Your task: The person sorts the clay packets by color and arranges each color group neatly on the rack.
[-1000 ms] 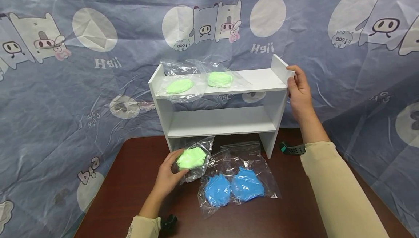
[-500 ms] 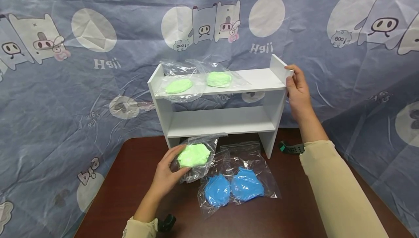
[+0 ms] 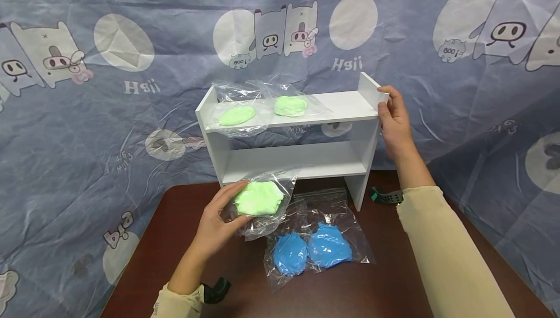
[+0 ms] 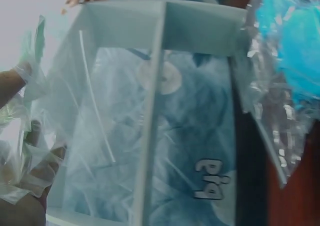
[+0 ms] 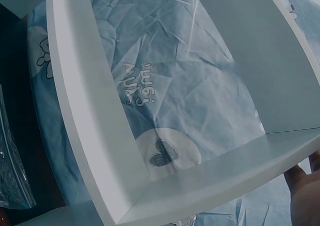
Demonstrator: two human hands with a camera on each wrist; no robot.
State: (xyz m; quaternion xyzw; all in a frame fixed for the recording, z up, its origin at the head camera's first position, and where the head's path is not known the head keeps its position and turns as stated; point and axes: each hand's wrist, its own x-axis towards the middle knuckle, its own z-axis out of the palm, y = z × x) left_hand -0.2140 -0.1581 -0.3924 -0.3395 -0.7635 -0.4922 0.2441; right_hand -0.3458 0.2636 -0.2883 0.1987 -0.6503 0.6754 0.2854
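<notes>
My left hand (image 3: 213, 225) pinches a clear bag with a soft light green bundle (image 3: 259, 198) inside, between thumb and fingers. It is raised over the table, in front of the lower left of a white two-tier shelf (image 3: 293, 158). In the left wrist view, crumpled clear plastic (image 4: 35, 161) surrounds fingers (image 4: 11, 86) at the left edge. My right hand (image 3: 395, 126) grips the top of the shelf's right side panel, thumb in front and fingers behind. Part of that hand (image 5: 306, 198) shows at the lower right of the right wrist view.
Two clear bags with light green bundles (image 3: 237, 115) (image 3: 290, 106) lie on the top tier. Two more bags holding blue bundles (image 3: 290, 255) (image 3: 329, 245) lie on the dark red-brown table (image 3: 175, 240). A printed blue cloth (image 3: 175, 84) hangs behind.
My left hand has lifted the green-bundle bag off the table, up to about the lower tier's front edge. My right hand stays on the side panel.
</notes>
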